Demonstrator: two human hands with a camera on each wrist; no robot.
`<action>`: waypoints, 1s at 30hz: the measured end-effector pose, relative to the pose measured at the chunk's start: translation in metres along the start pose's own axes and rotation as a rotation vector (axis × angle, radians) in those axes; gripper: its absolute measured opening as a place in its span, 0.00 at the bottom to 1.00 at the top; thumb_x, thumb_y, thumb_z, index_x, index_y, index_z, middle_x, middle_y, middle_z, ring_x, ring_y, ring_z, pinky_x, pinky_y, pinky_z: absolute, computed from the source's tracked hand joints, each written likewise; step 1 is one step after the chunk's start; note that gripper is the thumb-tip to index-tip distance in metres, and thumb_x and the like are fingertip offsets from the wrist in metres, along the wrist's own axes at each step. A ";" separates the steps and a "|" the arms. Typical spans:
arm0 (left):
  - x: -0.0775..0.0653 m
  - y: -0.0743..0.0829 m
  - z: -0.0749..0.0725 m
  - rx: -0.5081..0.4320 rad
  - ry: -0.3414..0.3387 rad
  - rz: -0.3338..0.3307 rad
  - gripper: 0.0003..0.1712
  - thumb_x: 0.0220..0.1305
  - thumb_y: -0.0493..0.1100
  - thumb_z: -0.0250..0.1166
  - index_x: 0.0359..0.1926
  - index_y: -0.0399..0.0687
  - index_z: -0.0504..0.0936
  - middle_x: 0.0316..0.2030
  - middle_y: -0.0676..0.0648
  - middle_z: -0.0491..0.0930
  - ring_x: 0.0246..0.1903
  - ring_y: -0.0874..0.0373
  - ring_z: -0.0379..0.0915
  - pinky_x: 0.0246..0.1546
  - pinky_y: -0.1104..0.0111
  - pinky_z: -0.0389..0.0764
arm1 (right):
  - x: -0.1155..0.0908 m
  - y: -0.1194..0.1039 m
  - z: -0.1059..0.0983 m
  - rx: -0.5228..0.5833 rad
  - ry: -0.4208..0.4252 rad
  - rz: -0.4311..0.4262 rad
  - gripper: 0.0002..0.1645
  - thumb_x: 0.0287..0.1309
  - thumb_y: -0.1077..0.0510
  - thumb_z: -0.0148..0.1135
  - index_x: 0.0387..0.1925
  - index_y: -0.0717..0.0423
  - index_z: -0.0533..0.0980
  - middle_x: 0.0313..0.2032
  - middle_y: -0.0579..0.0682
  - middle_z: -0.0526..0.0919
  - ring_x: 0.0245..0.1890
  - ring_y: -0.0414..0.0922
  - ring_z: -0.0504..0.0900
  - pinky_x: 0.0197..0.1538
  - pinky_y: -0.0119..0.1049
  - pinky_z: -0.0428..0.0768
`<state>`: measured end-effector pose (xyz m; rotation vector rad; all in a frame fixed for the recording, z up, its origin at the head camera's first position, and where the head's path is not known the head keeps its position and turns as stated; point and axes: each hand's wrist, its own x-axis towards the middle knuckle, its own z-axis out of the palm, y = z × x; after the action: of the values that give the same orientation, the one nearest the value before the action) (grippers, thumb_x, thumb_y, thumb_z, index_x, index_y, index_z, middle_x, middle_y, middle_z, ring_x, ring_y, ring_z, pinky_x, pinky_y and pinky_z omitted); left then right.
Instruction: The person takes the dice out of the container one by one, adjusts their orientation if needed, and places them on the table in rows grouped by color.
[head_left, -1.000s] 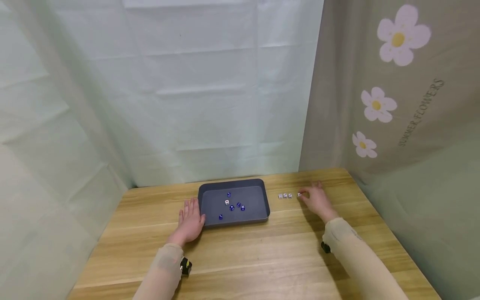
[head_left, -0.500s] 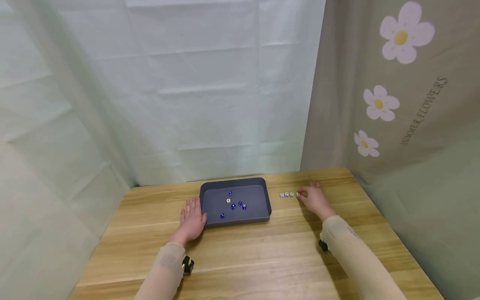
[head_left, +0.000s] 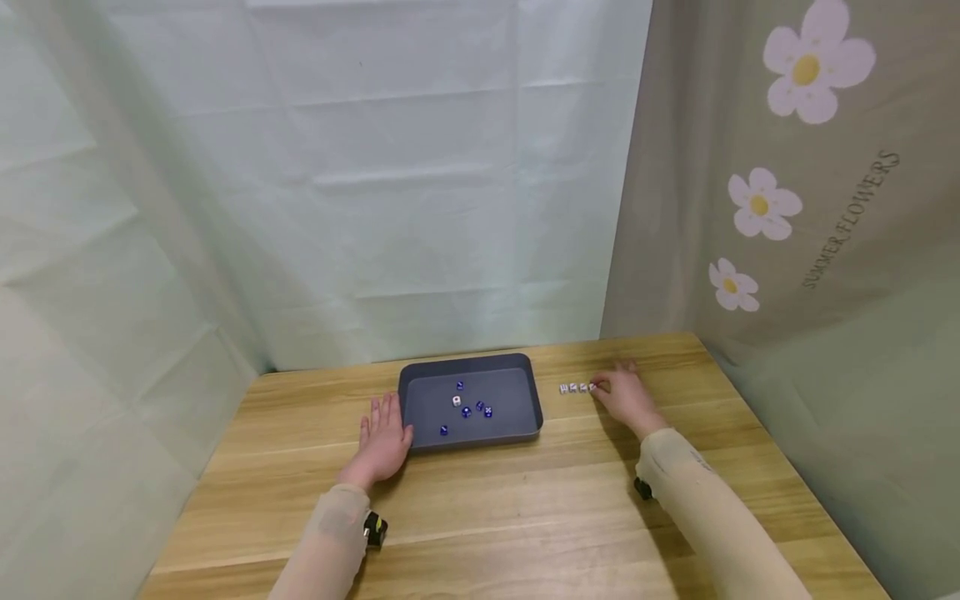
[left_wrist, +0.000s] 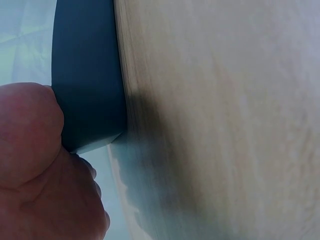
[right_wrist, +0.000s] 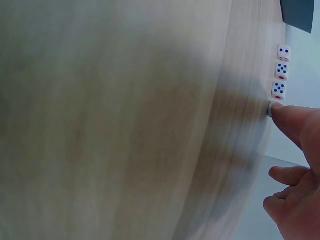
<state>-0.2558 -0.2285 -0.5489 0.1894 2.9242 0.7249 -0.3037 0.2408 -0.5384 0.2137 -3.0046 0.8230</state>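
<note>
My right hand [head_left: 628,400] pinches a white die [head_left: 592,387] on the table, at the right end of a short row of white dice [head_left: 573,387]. Blue and red pips show on the row's dice [right_wrist: 279,90] in the right wrist view, where the held die [right_wrist: 270,109] is mostly covered by a fingertip. My left hand [head_left: 382,442] lies with straight fingers along the left side of a dark grey tray [head_left: 517,429], touching its wall. Inside the tray are one white die [head_left: 456,401] and several blue dice [head_left: 467,412].
The wooden table [head_left: 480,517] spreads in front of the tray and ends at a back edge close behind it. A pale cloth [head_left: 450,208] hangs behind, and a brownish cloth with printed flowers [head_left: 806,71] hangs on the right.
My right hand has slid its white die to the left, closing the gap to the other white dice in the row. The left hand stays at the tray.
</note>
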 end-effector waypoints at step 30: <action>-0.001 0.013 0.000 0.015 0.000 0.001 0.45 0.83 0.48 0.46 0.83 0.26 0.35 0.84 0.27 0.33 0.82 0.30 0.21 0.77 0.34 0.29 | -0.005 0.001 -0.012 0.060 0.090 0.112 0.25 0.79 0.51 0.55 0.65 0.62 0.80 0.77 0.80 0.55 0.77 0.80 0.51 0.55 0.67 0.81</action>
<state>-0.2542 -0.2174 -0.5428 0.1923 2.9307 0.7031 -0.2987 0.2482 -0.5287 0.0093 -2.9330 0.9070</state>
